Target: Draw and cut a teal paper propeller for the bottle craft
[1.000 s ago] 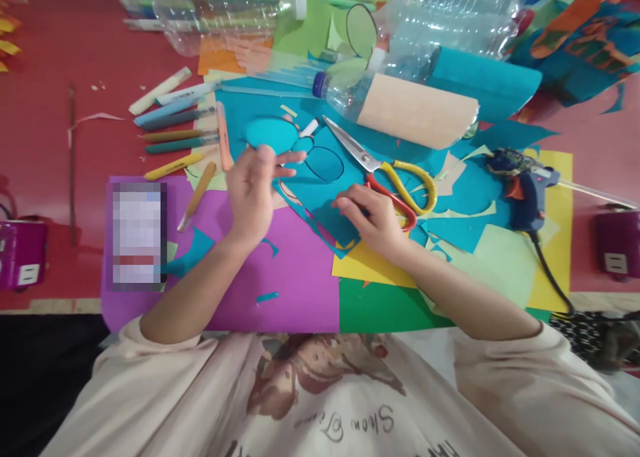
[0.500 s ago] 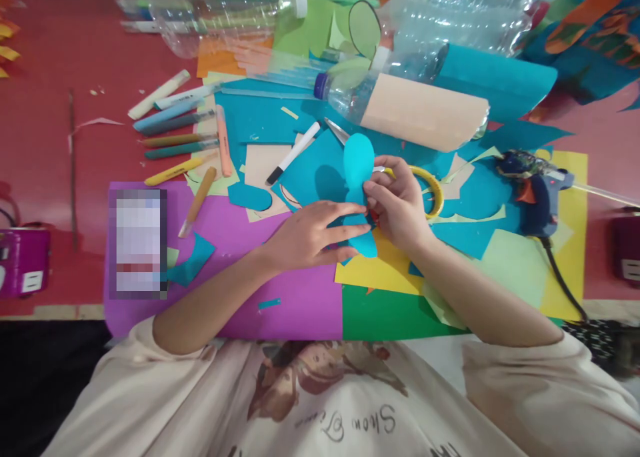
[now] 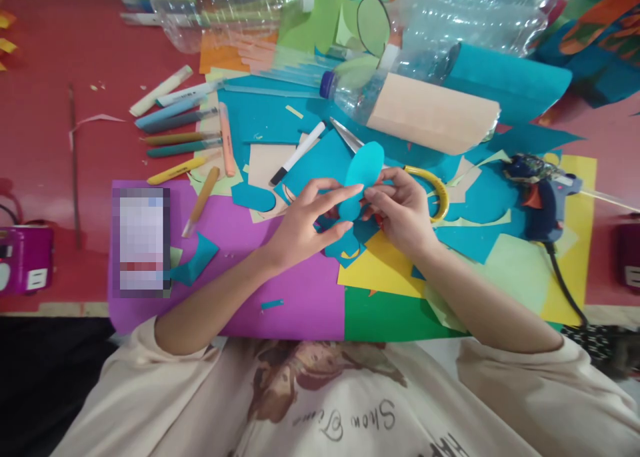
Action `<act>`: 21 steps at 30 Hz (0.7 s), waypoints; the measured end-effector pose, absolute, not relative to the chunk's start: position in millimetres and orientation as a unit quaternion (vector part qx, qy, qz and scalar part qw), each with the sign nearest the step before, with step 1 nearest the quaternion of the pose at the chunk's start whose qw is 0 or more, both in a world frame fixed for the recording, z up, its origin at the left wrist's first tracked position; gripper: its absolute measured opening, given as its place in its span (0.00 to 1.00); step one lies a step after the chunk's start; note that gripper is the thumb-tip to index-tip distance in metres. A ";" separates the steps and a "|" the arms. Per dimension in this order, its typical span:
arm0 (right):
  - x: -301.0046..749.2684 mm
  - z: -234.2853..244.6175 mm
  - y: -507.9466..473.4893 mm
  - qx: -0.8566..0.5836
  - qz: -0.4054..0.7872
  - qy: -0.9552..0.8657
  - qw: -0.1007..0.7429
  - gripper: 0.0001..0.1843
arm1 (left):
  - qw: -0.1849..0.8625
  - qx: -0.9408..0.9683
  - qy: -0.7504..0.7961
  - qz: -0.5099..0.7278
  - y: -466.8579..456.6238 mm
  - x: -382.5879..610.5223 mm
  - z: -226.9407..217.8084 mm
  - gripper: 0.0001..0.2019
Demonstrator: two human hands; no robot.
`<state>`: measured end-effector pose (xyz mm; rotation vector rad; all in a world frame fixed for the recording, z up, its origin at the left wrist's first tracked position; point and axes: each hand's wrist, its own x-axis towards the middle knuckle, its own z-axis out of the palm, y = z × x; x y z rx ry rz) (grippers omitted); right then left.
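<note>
A bright blue paper cutout with rounded lobes (image 3: 367, 163) is held up between my two hands over the middle of the table. My right hand (image 3: 403, 210) pinches its right edge between thumb and fingers. On the other side, my left hand (image 3: 313, 220) grips the cutout, its index finger across the front and its thumb by the lower lobe; some of its fingers are hidden behind the paper. Just behind the cutout lie scissors with yellow handles (image 3: 440, 193), partly covered by my right hand. Blue paper scraps (image 3: 343, 247) lie beneath my hands.
Several markers (image 3: 175, 120) lie to the left, above a phone with a blurred screen (image 3: 145, 240). A black-tipped white marker (image 3: 299, 152) rests on blue paper. A bottle wrapped in peach paper (image 3: 433, 110) lies at the back. A glue gun (image 3: 545, 203) with its cord is at right.
The blue cutout has tilted to the right, and its lower lobe now appears folded up. My left hand's fingers have shifted from lying across it to curling around it.
</note>
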<state>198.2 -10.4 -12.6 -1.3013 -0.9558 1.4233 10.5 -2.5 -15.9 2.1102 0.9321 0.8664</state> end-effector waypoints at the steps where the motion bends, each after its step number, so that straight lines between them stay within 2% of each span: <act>1: 198.4 -12.7 -10.8 -0.532 0.582 -0.391 0.475 0.18 | 0.356 0.802 0.356 0.321 -2.9 11.2 -15.8 0.19; 8: 198.3 -14.9 -11.8 -0.531 0.563 -0.401 0.491 0.19 | 0.456 0.743 0.367 0.323 -2.2 12.6 -19.3 0.22; 12: 194.9 -17.0 -12.8 -0.527 0.556 -0.391 0.509 0.23 | 0.461 0.734 0.364 0.343 -3.3 11.0 -20.6 0.22; 17: 198.1 -5.3 -9.3 -0.519 0.487 -0.446 0.543 0.26 | 0.438 0.729 0.374 0.370 -2.9 9.0 -25.1 0.23; 19: 210.4 11.1 -8.6 -0.526 0.444 -0.503 0.524 0.24 | 0.418 0.731 0.374 0.388 -1.4 8.4 -25.7 0.21; 21: 232.5 30.0 -12.7 -0.573 0.348 -0.593 0.446 0.19 | 0.398 0.736 0.371 0.404 0.0 8.1 -24.8 0.17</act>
